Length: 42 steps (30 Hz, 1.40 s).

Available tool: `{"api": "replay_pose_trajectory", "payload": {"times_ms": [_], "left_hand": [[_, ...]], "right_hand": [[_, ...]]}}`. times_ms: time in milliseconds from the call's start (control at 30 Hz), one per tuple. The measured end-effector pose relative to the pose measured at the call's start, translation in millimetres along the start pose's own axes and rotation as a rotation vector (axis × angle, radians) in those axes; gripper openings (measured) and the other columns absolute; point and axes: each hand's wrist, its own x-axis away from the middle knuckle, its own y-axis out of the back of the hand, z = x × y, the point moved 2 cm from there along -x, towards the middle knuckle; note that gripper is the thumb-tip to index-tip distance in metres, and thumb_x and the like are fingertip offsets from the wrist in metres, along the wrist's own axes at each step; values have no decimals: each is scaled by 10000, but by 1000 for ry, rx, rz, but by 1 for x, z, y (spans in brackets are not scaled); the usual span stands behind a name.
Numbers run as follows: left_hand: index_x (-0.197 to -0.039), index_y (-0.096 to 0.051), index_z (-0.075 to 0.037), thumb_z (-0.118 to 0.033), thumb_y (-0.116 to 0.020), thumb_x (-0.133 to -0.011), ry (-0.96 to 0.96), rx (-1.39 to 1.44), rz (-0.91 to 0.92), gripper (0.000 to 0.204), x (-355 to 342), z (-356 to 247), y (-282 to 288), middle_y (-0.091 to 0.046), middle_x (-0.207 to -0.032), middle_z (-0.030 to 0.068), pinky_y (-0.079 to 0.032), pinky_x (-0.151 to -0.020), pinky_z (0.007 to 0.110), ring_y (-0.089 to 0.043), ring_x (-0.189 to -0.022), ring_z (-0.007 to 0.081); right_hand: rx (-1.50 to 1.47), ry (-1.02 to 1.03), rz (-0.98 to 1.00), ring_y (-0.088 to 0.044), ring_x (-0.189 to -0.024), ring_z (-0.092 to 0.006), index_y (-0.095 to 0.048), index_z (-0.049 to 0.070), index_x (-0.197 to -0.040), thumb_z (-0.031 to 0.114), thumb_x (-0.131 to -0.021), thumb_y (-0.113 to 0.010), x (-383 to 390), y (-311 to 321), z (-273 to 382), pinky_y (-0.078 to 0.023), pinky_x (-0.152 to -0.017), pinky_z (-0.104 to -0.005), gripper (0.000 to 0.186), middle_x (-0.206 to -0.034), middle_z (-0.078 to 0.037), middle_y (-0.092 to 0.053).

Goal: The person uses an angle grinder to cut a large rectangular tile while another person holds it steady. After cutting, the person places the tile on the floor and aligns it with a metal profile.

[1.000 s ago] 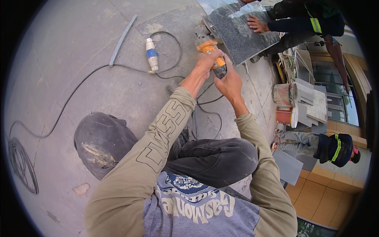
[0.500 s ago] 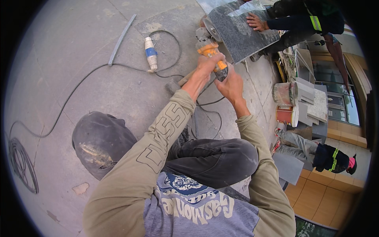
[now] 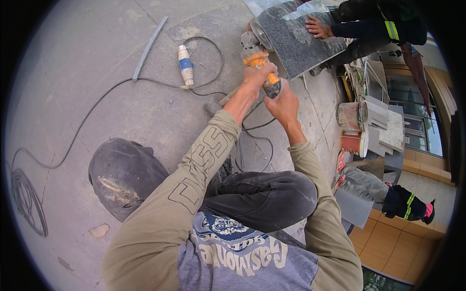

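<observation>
The hands and grinder are sitting a little nearer the slab's edge than a moment ago. The grey stone slab (image 3: 296, 41) is lying on the concrete floor (image 3: 97, 97), and another person's hand (image 3: 318, 26) is pressing on it. The orange angle grinder (image 3: 259, 60) is pointing its long body up at the slab, disc touching the edge. The left hand (image 3: 255, 77) is wrapping tight round its body, nearer the slab. The right hand (image 3: 282, 103) is squeezing its tail end.
</observation>
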Motion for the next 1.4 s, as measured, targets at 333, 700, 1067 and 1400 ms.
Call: {"api": "replay_pose_trajectory", "payload": {"times_ms": [333, 700, 1067, 1400], "left_hand": [[-1064, -679, -19, -107, -817, -859, 25, -27, 24, 263, -20, -3, 8, -755, -951, 117, -646, -751, 366, -764, -828, 218], [-1094, -671, -18, -115, -820, -868, 50, 17, 31, 287, -30, -7, 11, -751, -976, 122, -652, -751, 372, -766, -851, 222], [-1156, -662, 20, -123, -828, -871, 84, 4, -1, 359, -31, -19, 3, -750, -964, 140, -650, -738, 380, -761, -832, 239], [-1098, -672, -14, -112, -830, -863, 47, 19, 9, 300, -10, -5, 6, -744, -951, 114, -635, -743, 360, -761, -841, 215]], "right_hand": [[19, 3, 8, -736, -955, -492, -626, 71, -1222, 242, -746, -840, -11, -3, 7, -576, -827, -559, 549, -987, -231, -775], [30, -20, 38, -740, -966, -485, -621, 51, -1195, 260, -747, -845, -18, -2, 14, -575, -845, -557, 543, -990, -235, -776], [68, -2, -25, -745, -872, -466, -645, 32, -1152, 248, -742, -838, -25, -6, 12, -576, -788, -522, 503, -849, -207, -759], [21, -37, 10, -750, -951, -458, -637, 66, -1193, 256, -745, -835, -5, 0, 12, -583, -831, -532, 525, -976, -208, -780]]}}
